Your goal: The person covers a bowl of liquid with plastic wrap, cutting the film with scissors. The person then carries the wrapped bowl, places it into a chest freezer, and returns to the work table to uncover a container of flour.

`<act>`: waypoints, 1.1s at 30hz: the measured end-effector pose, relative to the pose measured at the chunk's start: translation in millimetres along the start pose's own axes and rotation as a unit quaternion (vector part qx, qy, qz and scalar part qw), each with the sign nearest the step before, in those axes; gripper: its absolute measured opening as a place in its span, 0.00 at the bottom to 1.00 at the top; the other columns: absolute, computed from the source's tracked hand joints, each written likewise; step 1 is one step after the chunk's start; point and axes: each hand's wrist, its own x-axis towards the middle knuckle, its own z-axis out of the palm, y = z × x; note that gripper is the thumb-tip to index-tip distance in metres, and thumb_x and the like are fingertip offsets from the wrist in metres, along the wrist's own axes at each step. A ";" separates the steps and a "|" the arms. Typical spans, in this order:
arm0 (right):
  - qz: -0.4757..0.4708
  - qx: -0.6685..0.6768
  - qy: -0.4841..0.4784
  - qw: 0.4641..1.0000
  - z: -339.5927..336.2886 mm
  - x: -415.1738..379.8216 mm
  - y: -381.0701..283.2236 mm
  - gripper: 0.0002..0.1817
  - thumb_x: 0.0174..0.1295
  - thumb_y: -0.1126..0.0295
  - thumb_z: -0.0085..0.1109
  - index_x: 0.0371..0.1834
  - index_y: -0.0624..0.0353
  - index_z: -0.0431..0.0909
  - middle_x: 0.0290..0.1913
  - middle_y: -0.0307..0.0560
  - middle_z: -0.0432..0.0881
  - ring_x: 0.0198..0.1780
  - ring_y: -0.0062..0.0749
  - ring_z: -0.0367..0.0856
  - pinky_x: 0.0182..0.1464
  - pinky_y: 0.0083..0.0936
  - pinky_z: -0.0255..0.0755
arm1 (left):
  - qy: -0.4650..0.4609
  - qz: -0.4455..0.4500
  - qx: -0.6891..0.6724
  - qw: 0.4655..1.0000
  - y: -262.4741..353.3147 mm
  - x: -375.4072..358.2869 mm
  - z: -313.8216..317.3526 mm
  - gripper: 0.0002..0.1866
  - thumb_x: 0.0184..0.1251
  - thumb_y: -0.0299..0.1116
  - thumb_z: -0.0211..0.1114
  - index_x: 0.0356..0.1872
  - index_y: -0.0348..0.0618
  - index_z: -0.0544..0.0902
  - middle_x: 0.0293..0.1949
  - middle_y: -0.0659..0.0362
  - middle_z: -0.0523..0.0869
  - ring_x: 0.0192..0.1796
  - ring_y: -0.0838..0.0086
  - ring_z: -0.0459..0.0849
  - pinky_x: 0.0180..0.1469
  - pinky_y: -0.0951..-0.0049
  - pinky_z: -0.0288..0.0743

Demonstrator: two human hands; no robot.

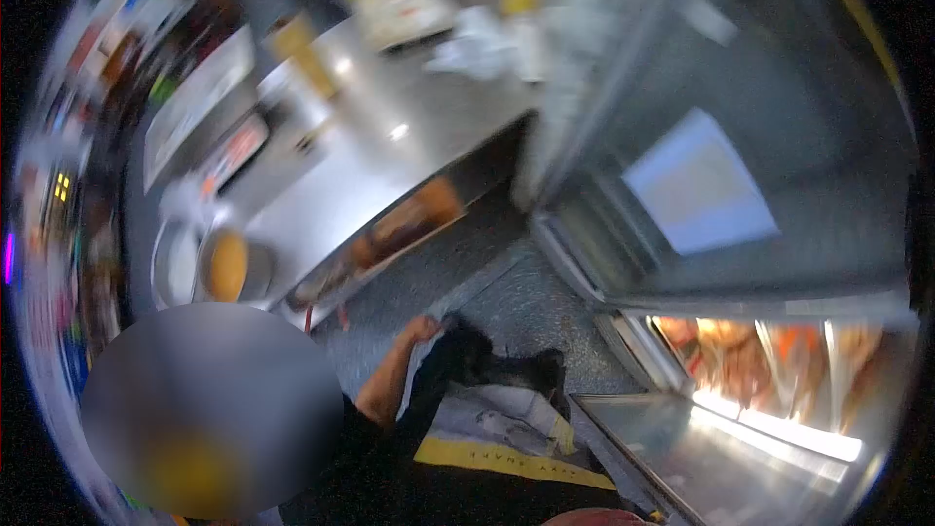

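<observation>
My left hand hangs low over the dark speckled floor, its arm coming from a black sleeve. The fingers are curled in, and motion blur hides what they hold, if anything. Beside this hand are dark shoes and black clothing bearing a grey and yellow print. My right hand is outside the picture. To the right, light shines from a cabinet opening onto blurred orange and reddish contents.
A steel worktable carries a yellow-topped tub, crumpled white wrapping and a container of orange contents. Its lower shelf holds brown items. A grey panel with a paper sheet rises at right. A masked oval covers the lower left.
</observation>
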 end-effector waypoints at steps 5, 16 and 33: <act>-0.147 0.217 -0.066 0.963 -86.7 114.8 -227.7 0.13 0.63 0.60 0.53 0.39 0.59 0.76 0.27 0.40 0.75 0.26 0.29 0.73 0.30 0.29 0.68 | 0.080 0.016 -0.315 0.946 -4.7 -85.6 -75.6 0.20 0.66 0.48 0.58 0.47 0.42 0.80 0.39 0.55 0.85 0.42 0.68 0.83 0.45 0.67 0.75; -0.600 0.285 -0.282 0.692 -145.6 -162.3 -742.6 0.25 0.70 0.55 0.41 0.64 0.58 0.66 0.67 0.55 0.64 0.68 0.43 0.61 0.70 0.37 0.49 | 0.226 0.151 -0.879 0.393 135.6 -109.7 -160.1 0.20 0.72 0.48 0.51 0.55 0.47 0.73 0.39 0.59 0.82 0.43 0.72 0.81 0.47 0.70 0.75; -0.626 0.039 -0.037 0.778 -228.6 85.4 -976.5 0.23 0.65 0.62 0.54 0.60 0.62 0.70 0.59 0.59 0.73 0.61 0.43 0.73 0.60 0.31 0.66 | 0.180 0.094 -0.484 0.851 113.4 -130.6 -351.1 0.20 0.72 0.38 0.54 0.61 0.43 0.72 0.52 0.53 0.81 0.56 0.69 0.78 0.59 0.69 0.69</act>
